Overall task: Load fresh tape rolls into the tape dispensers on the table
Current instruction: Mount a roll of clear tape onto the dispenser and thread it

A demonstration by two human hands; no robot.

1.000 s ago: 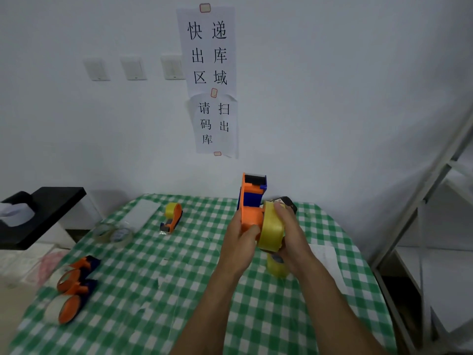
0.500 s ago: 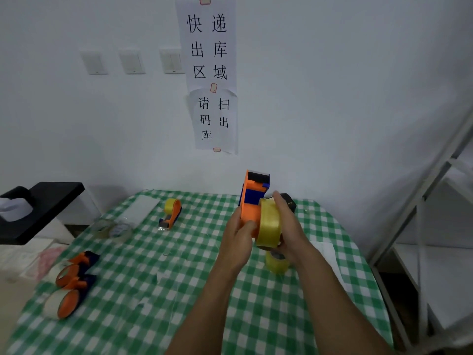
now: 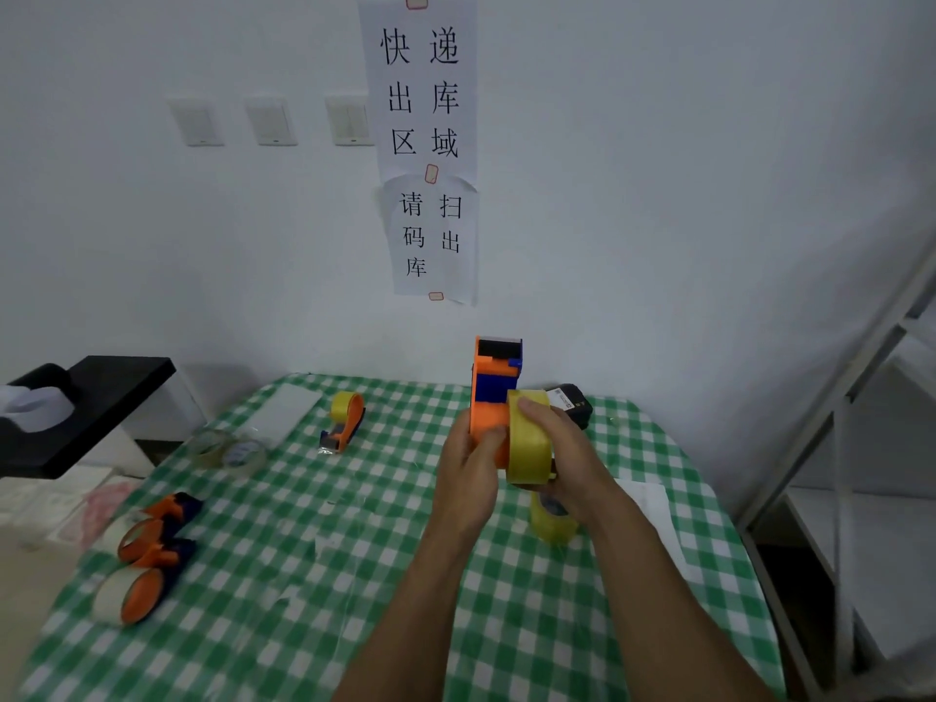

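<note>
- Straightened since half a second ago, the held dispenser [image 3: 489,412] stands upright instead of leaning right. The yellow tape roll [image 3: 529,438] stays pressed against its right side.
- Head view, hands: the left hand [image 3: 468,473] grips the dispenser's orange body from the left, thumb laid across its flank. The right hand [image 3: 572,463] is curled round the roll, with one digit over its top edge. Both are raised above the middle of the checked table [image 3: 304,625].
- The hands hide the hub, so I cannot tell whether the roll is fully seated.
- Handling, as I judge it: the roll is light and stiff, with slick film on the outside. It is best held by the outer rim, as it is now, with skin kept off any sticky free end.
- The dispenser looks like hard, light plastic. Hold it by the body, away from the cutter end at the top.
- Count of dispensers: four. One is held, a far dispenser [image 3: 344,420] lies carrying a yellow roll, and at near left an upper dispenser [image 3: 162,524] and a lower dispenser [image 3: 134,595] both carry pale rolls.
- Count of loose rolls: a spare yellow roll [image 3: 552,521] sits under the right wrist. What look like two clear rolls [image 3: 228,448] lie touching at far left.
</note>
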